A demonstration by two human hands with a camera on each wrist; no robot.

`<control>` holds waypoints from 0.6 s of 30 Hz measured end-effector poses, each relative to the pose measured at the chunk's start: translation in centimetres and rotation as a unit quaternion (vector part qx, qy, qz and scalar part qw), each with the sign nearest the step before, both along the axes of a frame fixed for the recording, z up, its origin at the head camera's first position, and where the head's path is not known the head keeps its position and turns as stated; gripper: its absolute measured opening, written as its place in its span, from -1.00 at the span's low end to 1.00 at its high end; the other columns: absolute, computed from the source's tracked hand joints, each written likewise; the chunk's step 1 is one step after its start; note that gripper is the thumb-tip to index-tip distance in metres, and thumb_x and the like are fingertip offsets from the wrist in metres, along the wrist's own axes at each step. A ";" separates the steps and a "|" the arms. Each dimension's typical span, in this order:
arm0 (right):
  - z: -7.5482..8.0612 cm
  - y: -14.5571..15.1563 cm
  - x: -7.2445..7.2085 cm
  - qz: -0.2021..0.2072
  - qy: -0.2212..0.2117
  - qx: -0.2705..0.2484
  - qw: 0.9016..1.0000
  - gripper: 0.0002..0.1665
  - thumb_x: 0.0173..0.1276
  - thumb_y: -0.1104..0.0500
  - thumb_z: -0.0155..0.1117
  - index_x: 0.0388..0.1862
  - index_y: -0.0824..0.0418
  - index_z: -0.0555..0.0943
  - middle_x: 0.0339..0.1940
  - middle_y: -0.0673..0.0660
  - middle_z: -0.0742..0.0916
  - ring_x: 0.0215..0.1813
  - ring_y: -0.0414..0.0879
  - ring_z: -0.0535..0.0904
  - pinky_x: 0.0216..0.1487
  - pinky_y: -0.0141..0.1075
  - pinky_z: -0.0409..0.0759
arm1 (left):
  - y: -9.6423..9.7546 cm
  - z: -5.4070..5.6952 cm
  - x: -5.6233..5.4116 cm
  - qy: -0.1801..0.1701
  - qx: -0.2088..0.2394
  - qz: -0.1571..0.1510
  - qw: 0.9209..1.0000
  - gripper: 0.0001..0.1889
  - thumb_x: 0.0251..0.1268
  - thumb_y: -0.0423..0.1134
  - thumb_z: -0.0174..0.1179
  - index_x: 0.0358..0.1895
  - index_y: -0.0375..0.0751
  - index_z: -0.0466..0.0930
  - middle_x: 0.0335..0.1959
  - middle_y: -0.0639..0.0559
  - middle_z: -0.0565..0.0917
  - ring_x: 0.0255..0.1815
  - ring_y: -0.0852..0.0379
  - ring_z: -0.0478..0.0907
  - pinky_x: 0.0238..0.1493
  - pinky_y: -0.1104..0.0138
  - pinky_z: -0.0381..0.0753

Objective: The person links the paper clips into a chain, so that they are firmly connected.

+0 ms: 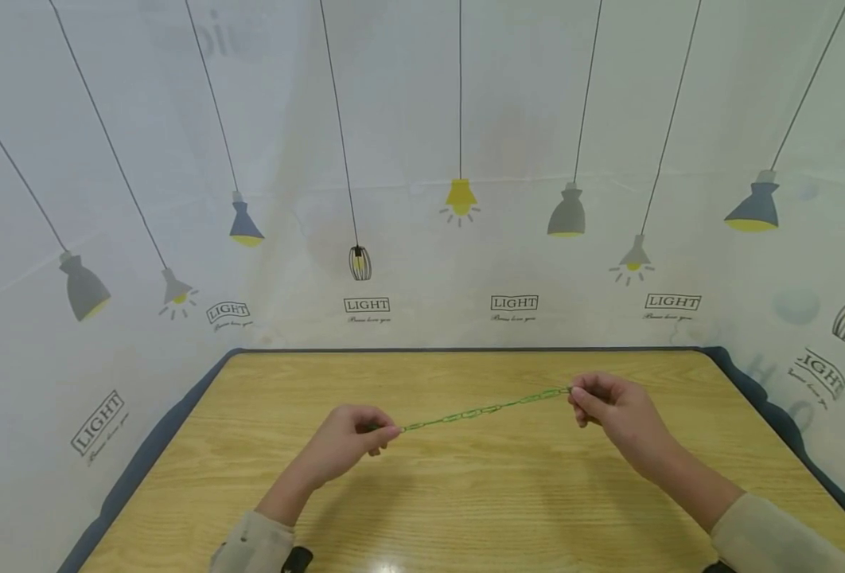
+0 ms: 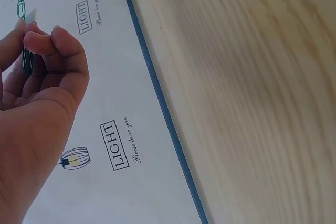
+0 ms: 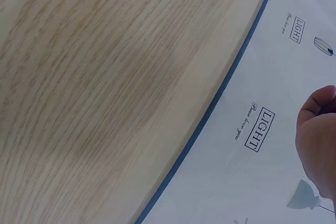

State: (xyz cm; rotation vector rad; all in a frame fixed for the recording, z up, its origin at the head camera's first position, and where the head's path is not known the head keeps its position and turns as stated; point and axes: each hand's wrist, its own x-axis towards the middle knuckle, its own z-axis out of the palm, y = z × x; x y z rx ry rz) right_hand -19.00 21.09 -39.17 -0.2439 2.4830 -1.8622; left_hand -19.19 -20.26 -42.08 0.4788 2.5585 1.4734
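A chain of linked green paper clips (image 1: 471, 413) is stretched through the air above the wooden table, slanting up toward the right. My left hand (image 1: 345, 443) pinches its lower end between thumb and fingers. In the left wrist view, a dark green clip (image 2: 27, 61) lies inside the curl of that hand, with more links (image 2: 21, 4) running up past the fingertips. At the higher end, my right hand (image 1: 624, 415) grips the last link between thumb and forefinger. The right wrist view shows only part of this hand (image 3: 319, 142), its fingertips cut off, and a few green links in the top corner.
Below both hands lies the wood-grain tabletop (image 1: 465, 493) with a dark blue edge (image 1: 465, 349). A pale sheet (image 1: 408, 119) printed with hanging lamps and LIGHT labels surrounds its back and sides. Light-coloured sleeves (image 1: 773, 529) cover the forearms.
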 end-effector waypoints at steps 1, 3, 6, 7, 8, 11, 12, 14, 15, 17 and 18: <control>0.0 0.0 0.0 0.000 0.000 -0.001 1.000 -0.76 0.72 0.20 0.12 0.08 0.39 0.56 -0.29 -0.03 0.68 -0.25 -0.18 0.61 -0.12 -0.30 0.73 | -0.1 0.0 0.0 -0.001 0.000 0.000 1.000 -0.67 0.55 -0.05 0.31 -0.06 -0.31 0.77 -0.25 -0.26 0.74 -0.30 0.08 0.66 -0.13 -0.01 0.78; 0.0 0.1 0.1 0.000 0.000 0.000 1.000 -0.76 0.72 0.20 0.12 0.08 0.39 0.56 -0.28 -0.03 0.68 -0.25 -0.18 0.61 -0.11 -0.30 0.73 | -0.2 0.0 -0.1 -0.005 0.000 0.003 1.000 -0.66 0.55 -0.04 0.31 -0.06 -0.31 0.77 -0.28 -0.21 0.74 -0.30 0.08 0.66 -0.13 -0.01 0.78; 0.1 0.2 0.0 -0.003 0.001 0.001 1.000 -0.75 0.72 0.19 0.12 0.09 0.40 0.56 -0.28 -0.03 0.69 -0.24 -0.18 0.61 -0.08 -0.29 0.74 | -0.4 0.0 -0.1 -0.010 0.000 0.007 1.000 -0.66 0.55 -0.03 0.31 -0.06 -0.30 0.77 -0.30 -0.15 0.74 -0.30 0.09 0.66 -0.12 -0.01 0.78; 0.1 0.2 0.0 -0.004 0.001 0.002 1.000 -0.74 0.72 0.19 0.12 0.10 0.40 0.56 -0.28 -0.03 0.69 -0.25 -0.18 0.61 -0.08 -0.28 0.74 | -0.5 0.0 -0.1 -0.009 -0.001 0.009 1.000 -0.66 0.55 -0.03 0.31 -0.06 -0.30 0.78 -0.32 -0.11 0.74 -0.30 0.09 0.66 -0.12 -0.01 0.78; 0.1 0.3 0.0 -0.007 0.002 0.004 1.000 -0.74 0.72 0.18 0.12 0.10 0.39 0.56 -0.28 -0.03 0.69 -0.25 -0.18 0.62 -0.08 -0.27 0.75 | -0.5 0.0 -0.1 -0.007 -0.002 0.012 1.000 -0.66 0.55 -0.03 0.31 -0.06 -0.30 0.78 -0.33 -0.08 0.73 -0.30 0.10 0.66 -0.13 0.00 0.77; 0.1 0.4 0.0 -0.010 0.003 0.002 1.000 -0.73 0.71 0.18 0.13 0.09 0.39 0.57 -0.30 -0.04 0.69 -0.26 -0.17 0.61 -0.08 -0.28 0.75 | -0.7 0.2 0.0 0.001 0.002 0.022 1.000 -0.70 0.54 -0.04 0.32 -0.13 -0.24 0.80 -0.39 -0.02 0.71 -0.34 0.12 0.62 -0.20 0.07 0.75; 0.1 0.4 0.0 -0.011 0.003 0.002 1.000 -0.74 0.71 0.17 0.14 0.09 0.39 0.57 -0.30 -0.04 0.69 -0.26 -0.17 0.61 -0.08 -0.28 0.75 | -0.7 0.3 0.0 0.004 0.005 0.028 1.000 -0.71 0.53 -0.04 0.33 -0.16 -0.22 0.80 -0.41 0.00 0.70 -0.37 0.13 0.61 -0.23 0.10 0.74; 0.0 0.5 -0.1 -0.015 0.002 0.003 1.000 -0.74 0.71 0.16 0.15 0.09 0.38 0.57 -0.31 -0.04 0.69 -0.26 -0.17 0.62 -0.10 -0.29 0.74 | -0.6 0.4 0.1 0.003 0.015 0.044 0.999 -0.72 0.49 0.00 0.37 -0.24 -0.17 0.78 -0.46 0.04 0.66 -0.41 0.13 0.55 -0.32 0.18 0.67; 0.0 0.5 -0.1 -0.016 0.001 0.004 1.000 -0.73 0.71 0.16 0.15 0.08 0.38 0.57 -0.31 -0.04 0.69 -0.26 -0.16 0.61 -0.11 -0.30 0.74 | -0.6 0.5 0.2 0.002 0.021 0.053 0.998 -0.71 0.46 0.02 0.39 -0.29 -0.14 0.76 -0.49 0.05 0.64 -0.44 0.13 0.52 -0.36 0.22 0.62; 0.0 0.6 -0.1 -0.020 -0.001 0.006 1.000 -0.73 0.71 0.14 0.16 0.08 0.37 0.58 -0.31 -0.04 0.68 -0.26 -0.16 0.61 -0.13 -0.30 0.73 | -0.5 0.6 0.3 0.000 0.032 0.073 0.997 -0.67 0.41 0.06 0.43 -0.38 -0.12 0.71 -0.53 0.07 0.59 -0.47 0.12 0.47 -0.40 0.27 0.53; -0.1 0.7 -0.1 -0.021 -0.003 0.005 1.000 -0.73 0.71 0.14 0.16 0.08 0.36 0.58 -0.31 -0.04 0.68 -0.26 -0.16 0.61 -0.13 -0.30 0.72 | -0.5 0.7 0.3 0.001 0.041 0.083 0.996 -0.64 0.38 0.07 0.45 -0.42 -0.12 0.67 -0.54 0.07 0.57 -0.48 0.12 0.44 -0.39 0.28 0.50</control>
